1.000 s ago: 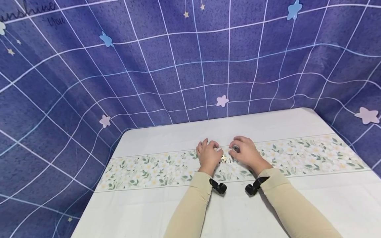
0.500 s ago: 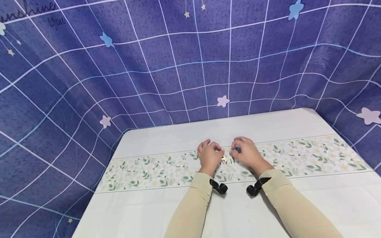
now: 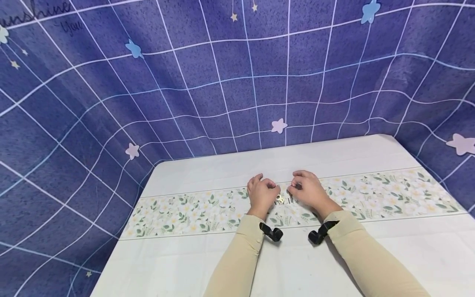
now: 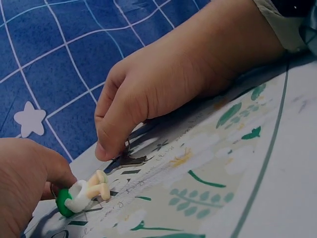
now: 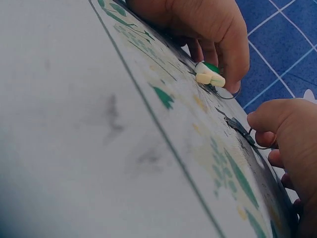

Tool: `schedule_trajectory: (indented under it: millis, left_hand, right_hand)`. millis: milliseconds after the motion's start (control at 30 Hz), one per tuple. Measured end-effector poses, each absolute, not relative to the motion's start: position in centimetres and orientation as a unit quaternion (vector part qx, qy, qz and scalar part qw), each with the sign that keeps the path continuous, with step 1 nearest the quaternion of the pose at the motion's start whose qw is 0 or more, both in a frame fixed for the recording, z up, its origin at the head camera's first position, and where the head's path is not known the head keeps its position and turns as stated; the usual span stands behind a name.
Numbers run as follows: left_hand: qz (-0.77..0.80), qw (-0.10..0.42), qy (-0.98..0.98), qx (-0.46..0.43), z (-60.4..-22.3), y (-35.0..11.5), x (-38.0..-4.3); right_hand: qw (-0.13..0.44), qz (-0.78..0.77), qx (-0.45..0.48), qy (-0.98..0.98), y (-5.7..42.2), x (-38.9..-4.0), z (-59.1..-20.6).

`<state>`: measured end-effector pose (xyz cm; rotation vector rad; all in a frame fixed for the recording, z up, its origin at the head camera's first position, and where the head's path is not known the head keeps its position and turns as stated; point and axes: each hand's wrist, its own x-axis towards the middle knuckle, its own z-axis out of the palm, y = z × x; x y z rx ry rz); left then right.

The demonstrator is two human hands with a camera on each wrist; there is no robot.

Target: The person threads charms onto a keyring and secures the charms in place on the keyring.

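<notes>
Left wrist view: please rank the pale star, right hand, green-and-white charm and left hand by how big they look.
Largest to smallest:
1. right hand
2. left hand, cut off by the picture edge
3. green-and-white charm
4. pale star

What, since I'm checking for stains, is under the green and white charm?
The floral band, with dark printed marks, shows around the green and white charm; the patch directly beneath it is covered.
</notes>
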<state>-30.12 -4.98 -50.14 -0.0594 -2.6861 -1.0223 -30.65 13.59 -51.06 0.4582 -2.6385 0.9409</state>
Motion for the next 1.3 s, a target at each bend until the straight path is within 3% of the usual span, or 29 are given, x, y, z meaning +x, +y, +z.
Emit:
schedule_trajectory:
  millis: [167,767,1300]
  left_hand:
    - [-0.383,0.126,-0.915,-0.017,-49.9,-5.0,-30.2]
    - [-0.470,0.119,-0.875,-0.005,-50.2,-5.1,-30.4]
    - [-0.498,0.182,-0.844,-0.079,-50.2,-5.7,-30.3]
  right_hand:
    - [0.118,0.359,0.132,-0.917,13.6,-30.7,-50.7]
    - [0.089,0.524,0.120,-0.839,13.6,-31.2,-50.5]
    - [0.030,0.633,0.098,-0.767,13.5,-30.1,-49.5]
